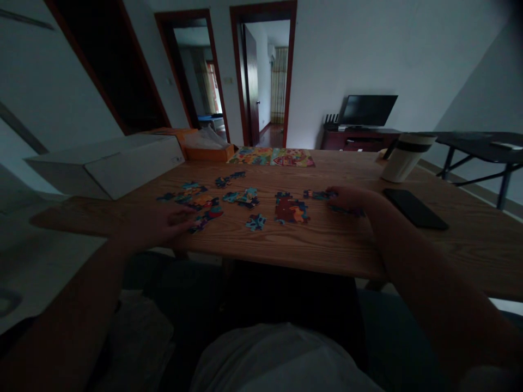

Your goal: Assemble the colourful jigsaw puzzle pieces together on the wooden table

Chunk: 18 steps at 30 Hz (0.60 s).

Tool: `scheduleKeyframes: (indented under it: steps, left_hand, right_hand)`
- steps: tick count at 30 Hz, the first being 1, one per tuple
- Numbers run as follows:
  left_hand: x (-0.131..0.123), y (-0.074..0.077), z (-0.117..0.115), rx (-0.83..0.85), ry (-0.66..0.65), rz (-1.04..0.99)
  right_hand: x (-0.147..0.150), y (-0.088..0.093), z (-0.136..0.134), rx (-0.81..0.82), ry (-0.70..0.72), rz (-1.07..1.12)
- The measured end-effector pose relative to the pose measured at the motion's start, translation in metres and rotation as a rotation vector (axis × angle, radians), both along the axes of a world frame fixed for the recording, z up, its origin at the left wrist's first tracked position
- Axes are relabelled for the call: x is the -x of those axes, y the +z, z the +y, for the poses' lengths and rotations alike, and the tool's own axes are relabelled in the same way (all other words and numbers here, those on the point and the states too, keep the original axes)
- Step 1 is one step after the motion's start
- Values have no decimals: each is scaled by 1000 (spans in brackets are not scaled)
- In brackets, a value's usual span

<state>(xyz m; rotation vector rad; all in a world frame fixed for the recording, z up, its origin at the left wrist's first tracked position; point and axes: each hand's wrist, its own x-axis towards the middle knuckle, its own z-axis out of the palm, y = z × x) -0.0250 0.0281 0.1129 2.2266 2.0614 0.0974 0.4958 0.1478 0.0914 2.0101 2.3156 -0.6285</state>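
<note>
My left hand (161, 224) is over the left end of a spread of loose jigsaw puzzle pieces (202, 201), thumb and fingers apart beside a dark piece with red on it. My right hand (349, 198) reaches over a smaller group of puzzle pieces (314, 194), its fingers stretched out and touching them; the palm hides part of this group. Between the hands lies a joined block of brown and orange puzzle pieces (291, 209). A separate blue patterned piece (255, 221) lies to its left. Dim light and blur obscure the fingertips.
On the wooden table (261, 247) stand a white box (118, 163), an orange box (208, 154) with plastic in it, and a pale tumbler (402, 160). A colourful picture sheet (272, 157) lies at the far edge. A black phone (414, 208) is beside my right forearm.
</note>
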Motion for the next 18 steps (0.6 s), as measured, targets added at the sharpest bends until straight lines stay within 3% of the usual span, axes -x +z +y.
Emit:
scheduleKeyframes:
  steps: [5,8,11,14,18]
  left_hand:
    - [-6,-42,-19,-148,8,-201]
    - [-6,-51,-15,-215,54,-235]
    - [-7,-41,-3,-227,38,-219]
    - [-10,-21,18,-229,-20,-180]
    - [-20,1,52,-93,-53,-134]
  right_hand:
    - [-5,-4,4,-14,57,5]
    - [-7,-6,5,-53,92,32]
    - [-9,-7,7,-92,109,32]
    - [-12,-10,10,-97,111,23]
    - [-15,-16,15,-131,127,72]
